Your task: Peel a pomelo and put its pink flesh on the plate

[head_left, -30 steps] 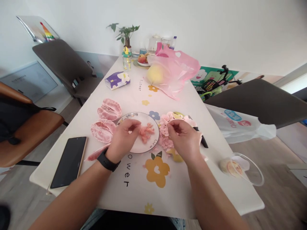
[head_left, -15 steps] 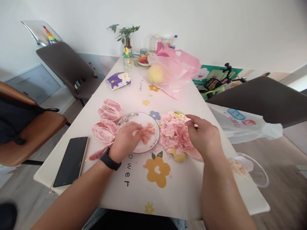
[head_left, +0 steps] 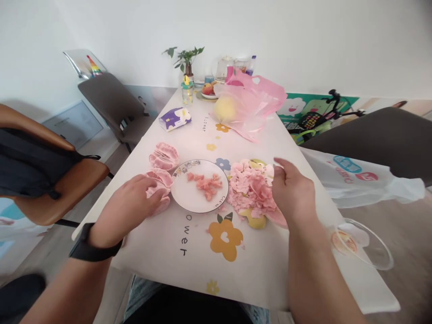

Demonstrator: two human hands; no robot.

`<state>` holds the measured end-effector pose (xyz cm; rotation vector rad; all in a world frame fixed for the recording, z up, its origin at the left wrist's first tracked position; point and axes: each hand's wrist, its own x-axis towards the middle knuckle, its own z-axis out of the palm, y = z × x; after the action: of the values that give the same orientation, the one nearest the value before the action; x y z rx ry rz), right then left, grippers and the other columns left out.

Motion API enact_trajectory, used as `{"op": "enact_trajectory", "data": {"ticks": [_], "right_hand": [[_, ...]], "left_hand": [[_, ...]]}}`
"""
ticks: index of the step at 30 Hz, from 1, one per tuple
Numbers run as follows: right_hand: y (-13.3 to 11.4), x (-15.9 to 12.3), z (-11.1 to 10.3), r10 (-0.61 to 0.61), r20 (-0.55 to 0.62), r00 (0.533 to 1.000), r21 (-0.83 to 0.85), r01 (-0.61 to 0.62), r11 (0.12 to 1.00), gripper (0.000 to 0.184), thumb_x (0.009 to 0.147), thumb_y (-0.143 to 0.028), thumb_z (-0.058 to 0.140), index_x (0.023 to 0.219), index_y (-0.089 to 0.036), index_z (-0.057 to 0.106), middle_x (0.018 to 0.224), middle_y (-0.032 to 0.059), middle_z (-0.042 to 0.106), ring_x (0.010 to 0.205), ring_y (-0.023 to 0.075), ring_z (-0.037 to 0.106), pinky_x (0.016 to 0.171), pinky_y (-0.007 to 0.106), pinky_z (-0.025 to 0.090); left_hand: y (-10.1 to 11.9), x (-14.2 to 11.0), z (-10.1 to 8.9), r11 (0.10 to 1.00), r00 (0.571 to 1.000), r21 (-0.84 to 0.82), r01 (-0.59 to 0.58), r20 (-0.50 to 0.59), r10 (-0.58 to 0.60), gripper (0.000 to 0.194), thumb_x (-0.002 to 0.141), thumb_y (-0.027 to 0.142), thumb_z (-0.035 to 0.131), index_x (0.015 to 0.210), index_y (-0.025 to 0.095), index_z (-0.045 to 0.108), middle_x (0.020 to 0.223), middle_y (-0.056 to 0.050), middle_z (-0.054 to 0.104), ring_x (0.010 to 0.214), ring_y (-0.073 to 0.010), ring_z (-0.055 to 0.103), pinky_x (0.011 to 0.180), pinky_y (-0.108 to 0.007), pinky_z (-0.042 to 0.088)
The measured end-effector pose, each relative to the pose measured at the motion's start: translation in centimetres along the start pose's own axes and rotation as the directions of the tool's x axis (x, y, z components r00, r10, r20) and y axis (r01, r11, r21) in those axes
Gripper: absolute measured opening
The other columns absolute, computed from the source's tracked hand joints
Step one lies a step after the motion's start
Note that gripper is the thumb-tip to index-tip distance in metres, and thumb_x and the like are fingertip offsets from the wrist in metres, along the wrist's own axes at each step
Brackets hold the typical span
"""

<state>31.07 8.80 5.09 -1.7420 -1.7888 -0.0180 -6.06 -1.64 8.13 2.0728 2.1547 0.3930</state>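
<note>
From afar, I had a flower-printed table (head_left: 256,270) in view.
A pink plastic bag (head_left: 261,105) lay toward its far end. Nearer me sat a white plate (head_left: 184,198), with a ragged heap of pink peel (head_left: 249,189) just right of it. I had the left hand (head_left: 128,209) over the nearer citrus piece (head_left: 158,175), left of the plate, its thumb and forefinger parted; I couldn't make out whether they touched it. The right hand (head_left: 295,191) stood at the heap's right edge; I couldn't tell whether its fingertips met. The farther citrus piece (head_left: 164,156) lay just beyond the nearer one. Smallest were the bits of pink flesh (head_left: 209,185), clustered on the plate.
</note>
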Motion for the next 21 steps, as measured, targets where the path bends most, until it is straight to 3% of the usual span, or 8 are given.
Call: {"op": "enact_trajectory", "data": {"ticks": [3,6,9,12,14,16,19,21], "right_hand": [[-0.8,-0.4,-0.1,-0.094,-0.087,0.992,0.110,0.104,0.989,0.048,0.095,-0.026,0.051,0.141,-0.021,0.063,0.105,0.0118,0.075,0.089,0.0281,0.070,0.087,0.045,0.055],[-1.6,-0.8,0.3,-0.186,-0.138,0.973,0.151,0.206,0.967,0.037,0.093,-0.029,0.057,0.127,-0.020,0.070,0.126,0.0158,0.070,0.101,0.0297,0.070,0.096,0.049,0.055],[-2.8,-1.5,0.5,-0.195,-0.132,0.972,0.203,0.219,0.954,0.028,0.095,-0.029,0.056,0.116,-0.020,0.073,0.121,0.0146,0.073,0.101,0.0300,0.072,0.095,0.050,0.057],[-4.9,-3.0,0.5,-0.250,-0.079,0.965,0.325,0.262,0.909,0.023,0.099,-0.027,0.054,0.111,-0.022,0.072,0.112,0.0121,0.076,0.102,0.0284,0.072,0.091,0.045,0.059],[-6.6,-4.4,0.4,-0.393,0.067,0.917,0.453,0.323,0.831,0.019,0.101,-0.028,0.055,0.108,-0.023,0.072,0.107,0.0089,0.078,0.102,0.0256,0.073,0.088,0.041,0.060],[-8.2,-5.8,0.5,-0.530,0.159,0.833,0.531,0.380,0.757,0.019,0.103,-0.028,0.056,0.112,-0.024,0.072,0.117,0.0085,0.077,0.110,0.0247,0.072,0.094,0.040,0.059],[-9.7,-7.4,0.9,-0.651,0.128,0.748,0.598,0.466,0.652,0.022,0.103,-0.031,0.058,0.118,-0.023,0.071,0.122,0.0107,0.075,0.115,0.0248,0.070,0.098,0.040,0.058],[-10.0,-7.7,1.1,-0.681,0.111,0.724,0.646,0.468,0.603,0.020,0.104,-0.030,0.057,0.114,-0.022,0.073,0.114,0.0103,0.076,0.108,0.0230,0.071,0.093,0.037,0.058]], "left_hand": [[-1.6,-2.2,1.0,0.993,0.991,0.101,0.065,0.114,-0.077,0.042,0.097,0.055,0.051,0.103,0.020,0.071,0.112,-0.014,0.074,0.108,-0.0349,0.069,0.094,-0.045,0.051],[-1.7,-3.6,2.8,0.994,0.974,0.108,0.011,0.225,-0.035,0.030,0.101,0.041,0.046,0.105,0.021,0.069,0.102,-0.012,0.075,0.101,-0.0324,0.071,0.091,-0.043,0.051],[-1.6,-4.2,3.9,0.995,0.978,0.086,0.055,0.196,-0.071,0.030,0.102,0.033,0.042,0.105,0.019,0.068,0.102,-0.013,0.073,0.102,-0.0316,0.069,0.091,-0.043,0.051],[-1.4,-4.5,3.6,0.997,0.983,-0.036,0.067,0.175,-0.060,0.032,0.103,0.035,0.043,0.110,0.020,0.070,0.111,-0.012,0.070,0.107,-0.0289,0.067,0.095,-0.042,0.051],[-0.9,-4.7,2.6,0.992,0.989,-0.121,0.025,0.148,-0.007,0.033,0.103,0.040,0.046,0.114,0.023,0.072,0.114,-0.010,0.069,0.111,-0.0274,0.065,0.099,-0.041,0.050],[0.3,-4.8,1.3,0.984,0.991,-0.174,-0.032,0.123,0.054,0.031,0.102,0.037,0.048,0.116,0.028,0.074,0.111,-0.006,0.068,0.108,-0.0246,0.064,0.097,-0.038,0.051],[2.9,-4.4,-0.3,0.955,0.979,-0.262,-0.139,0.110,0.172,0.025,0.100,0.035,0.052,0.112,0.031,0.074,0.107,-0.003,0.069,0.099,-0.0206,0.065,0.088,-0.033,0.052],[4.5,-3.7,-0.9,0.933,0.980,-0.323,-0.159,0.067,0.190,0.016,0.095,0.034,0.061,0.104,0.026,0.070,0.099,-0.002,0.070,0.089,-0.0187,0.066,0.080,-0.031,0.053]]}}
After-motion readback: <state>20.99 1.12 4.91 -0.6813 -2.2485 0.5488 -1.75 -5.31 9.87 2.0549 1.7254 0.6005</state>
